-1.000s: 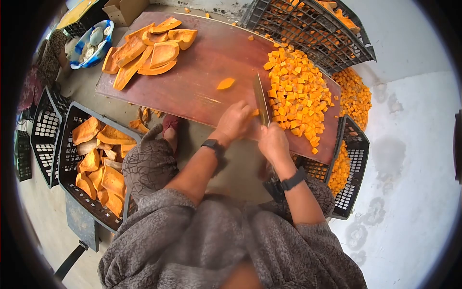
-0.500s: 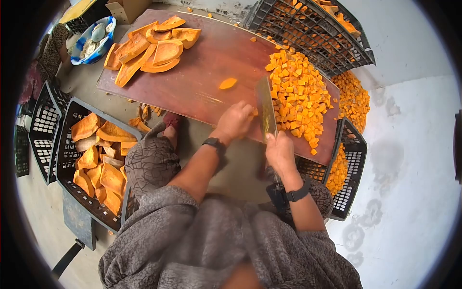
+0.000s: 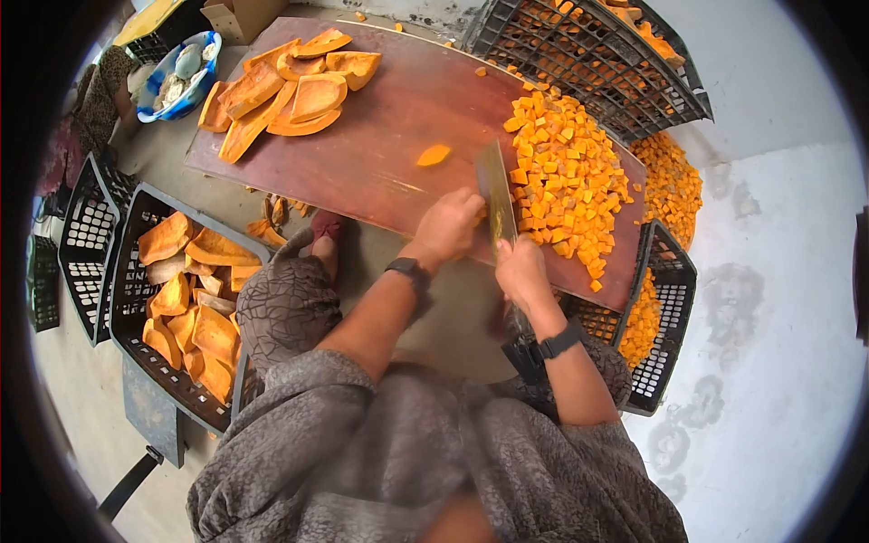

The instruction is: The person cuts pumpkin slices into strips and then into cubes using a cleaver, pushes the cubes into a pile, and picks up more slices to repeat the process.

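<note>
My right hand [image 3: 520, 269] grips the handle of a broad cleaver [image 3: 496, 188], whose blade stands edge-down on the reddish wooden board [image 3: 389, 145]. My left hand [image 3: 451, 223] presses on the board just left of the blade, covering a small orange squash piece that is mostly hidden under the fingers. A heap of diced orange squash cubes [image 3: 561, 176] lies directly right of the blade. One loose slice [image 3: 433, 155] rests on the board beyond my left hand. Peeled squash wedges [image 3: 288, 86] are piled at the board's far left.
A black crate of squash wedges [image 3: 186, 308] stands at my left knee. Another black crate [image 3: 665, 308] with cubes sits below the board's right edge, and a tilted crate [image 3: 588, 54] lies beyond. Cubes [image 3: 674, 185] spill on the floor. A blue bowl [image 3: 176, 72] sits far left.
The cleaver rose and tilted half a second ago and has come back down beside the cube heap. My left hand has stayed on the piece next to the blade.
</note>
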The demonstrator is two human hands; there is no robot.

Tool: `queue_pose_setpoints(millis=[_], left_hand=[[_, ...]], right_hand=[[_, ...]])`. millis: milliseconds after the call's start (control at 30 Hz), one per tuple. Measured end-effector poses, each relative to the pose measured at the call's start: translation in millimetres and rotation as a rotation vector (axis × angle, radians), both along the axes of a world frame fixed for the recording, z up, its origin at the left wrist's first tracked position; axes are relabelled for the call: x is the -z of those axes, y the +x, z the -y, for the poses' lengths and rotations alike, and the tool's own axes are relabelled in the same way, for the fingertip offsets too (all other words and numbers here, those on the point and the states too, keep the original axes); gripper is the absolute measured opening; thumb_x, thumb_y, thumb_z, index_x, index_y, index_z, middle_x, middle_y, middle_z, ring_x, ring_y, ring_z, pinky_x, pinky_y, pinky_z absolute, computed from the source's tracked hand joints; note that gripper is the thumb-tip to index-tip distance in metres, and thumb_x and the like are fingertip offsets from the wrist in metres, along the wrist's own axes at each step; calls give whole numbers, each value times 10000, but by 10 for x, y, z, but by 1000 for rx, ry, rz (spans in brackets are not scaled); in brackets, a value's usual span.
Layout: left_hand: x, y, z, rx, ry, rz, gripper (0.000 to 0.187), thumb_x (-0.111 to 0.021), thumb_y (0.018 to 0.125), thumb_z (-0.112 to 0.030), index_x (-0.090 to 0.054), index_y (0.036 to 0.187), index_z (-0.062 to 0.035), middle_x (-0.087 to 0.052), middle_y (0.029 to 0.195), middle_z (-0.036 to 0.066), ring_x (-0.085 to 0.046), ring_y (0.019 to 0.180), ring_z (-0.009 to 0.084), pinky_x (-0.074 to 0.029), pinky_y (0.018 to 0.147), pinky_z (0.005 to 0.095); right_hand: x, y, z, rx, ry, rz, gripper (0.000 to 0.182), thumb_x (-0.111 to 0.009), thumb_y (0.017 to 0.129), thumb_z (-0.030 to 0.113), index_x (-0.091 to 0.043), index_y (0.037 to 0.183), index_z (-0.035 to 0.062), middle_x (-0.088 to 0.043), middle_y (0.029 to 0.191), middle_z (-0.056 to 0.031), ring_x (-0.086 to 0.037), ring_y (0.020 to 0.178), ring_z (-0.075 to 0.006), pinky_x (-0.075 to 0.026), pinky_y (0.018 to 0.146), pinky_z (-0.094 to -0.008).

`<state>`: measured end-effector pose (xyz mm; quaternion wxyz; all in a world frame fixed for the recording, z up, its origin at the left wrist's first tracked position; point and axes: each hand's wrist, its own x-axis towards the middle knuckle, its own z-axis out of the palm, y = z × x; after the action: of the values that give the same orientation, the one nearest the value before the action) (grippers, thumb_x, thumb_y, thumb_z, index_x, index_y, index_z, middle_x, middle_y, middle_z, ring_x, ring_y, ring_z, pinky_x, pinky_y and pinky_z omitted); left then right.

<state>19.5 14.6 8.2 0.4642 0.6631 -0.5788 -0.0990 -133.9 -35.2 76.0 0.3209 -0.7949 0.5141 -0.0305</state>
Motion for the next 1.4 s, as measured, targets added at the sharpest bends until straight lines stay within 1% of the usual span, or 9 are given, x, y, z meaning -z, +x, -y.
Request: queue_pose_setpoints(millis=[67, 233, 400, 533, 667, 800, 967, 1067, 1400], left_hand=[[4, -15, 8, 4, -24, 26, 155, -623, 767, -55, -578, 913, -79, -573, 903, 137, -583, 881, 372, -493, 766, 445], [39, 18, -15, 21, -36, 53, 209, -630, 793, -66, -609, 1001, -73, -576, 950, 151, -596, 851, 369, -499, 737, 441], [-39, 136, 21, -427, -279, 40, 379, -630, 800, -53, -583, 1175, -66, -551, 1113, 222, -583, 895, 383, -494, 751, 437], [-28, 380, 104, -710, -61, 104, 422, -652, 779, -84, -585, 1193, -42, -559, 1133, 197, -540, 1050, 380, -441, 896, 463], [100, 511, 158, -627, 155, 111, 397, -681, 758, -111, -597, 1143, -63, -563, 1108, 168, -524, 1040, 373, -426, 871, 463], [91, 403, 171, -613, 104, 132, 329, -675, 742, -88, -594, 1061, -72, -566, 1085, 168, -528, 1015, 370, -427, 853, 461], [70, 185, 112, -300, 15, 105, 256, -627, 720, -10, -566, 961, -73, -570, 982, 169, -538, 951, 376, -434, 837, 456], [98, 174, 64, -184, -34, 105, 245, -643, 721, -9, -568, 948, -66, -578, 934, 154, -550, 910, 362, -447, 807, 444], [32, 113, -82, -200, -162, 135, 237, -709, 706, -86, -597, 913, -61, -588, 910, 136, -572, 894, 353, -479, 759, 435]], right_hand=[[-14, 133, 96, 22, 14, 72, 353, -538, 973, 223, -527, 859, -111, -578, 601, -203, -584, 414, -280, -463, 403, -385], [301, 199, 352, 20, -255, 149, 329, -557, 962, 226, -545, 877, -92, -576, 585, -192, -588, 420, -281, -462, 408, -399], [126, 32, 178, 55, -378, 262, 301, -573, 948, 226, -570, 880, -67, -584, 588, -196, -589, 425, -288, -468, 417, -399], [-57, -159, -171, -73, -332, 211, 278, -610, 916, 212, -575, 878, -62, -620, 697, -238, -641, 638, -378, -498, 621, -437], [69, -334, -344, -46, -196, 130, 276, -626, 908, 212, -580, 877, -59, -627, 734, -251, -643, 707, -388, -492, 674, -437], [53, -361, -236, 79, -183, 155, 305, -604, 912, 241, -574, 856, -57, -618, 776, -315, -613, 765, -496, -482, 673, -512], [103, -369, -142, 187, -63, 190, 296, -619, 908, 242, -578, 861, -47, -626, 767, -297, -623, 743, -474, -487, 668, -494], [-38, -325, -217, 106, -197, 182, 277, -629, 925, 217, -568, 840, -40, -603, 649, -179, -607, 583, -294, -484, 591, -402], [-294, -149, -367, -75, -247, 32, 257, -609, 925, 230, -578, 897, -24, -624, 740, -258, -618, 715, -450, -492, 654, -477]])
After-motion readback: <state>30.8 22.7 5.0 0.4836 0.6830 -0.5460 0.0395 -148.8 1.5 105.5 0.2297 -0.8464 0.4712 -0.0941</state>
